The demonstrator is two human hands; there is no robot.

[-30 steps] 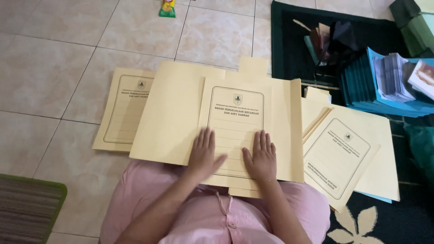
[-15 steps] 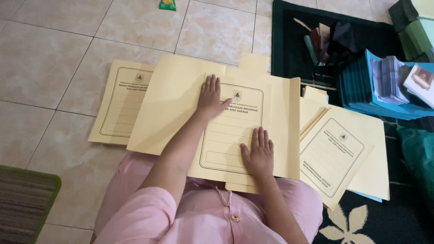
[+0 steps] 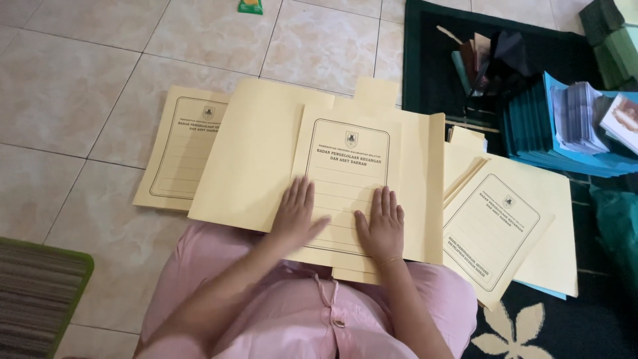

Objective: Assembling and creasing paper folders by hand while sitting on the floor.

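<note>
folder [image 3: 345,166] on lap, folders [image 3: 183,146] left — right

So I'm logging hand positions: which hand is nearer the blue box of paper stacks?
Right. The right hand lies flat on the folder, on the side toward the blue box; the left hand rests beside it, farther away.

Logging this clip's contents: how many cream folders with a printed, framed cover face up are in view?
3: one on the tiles at left, one under both hands, one on the right. Plain flaps beneath may hide more.
</note>
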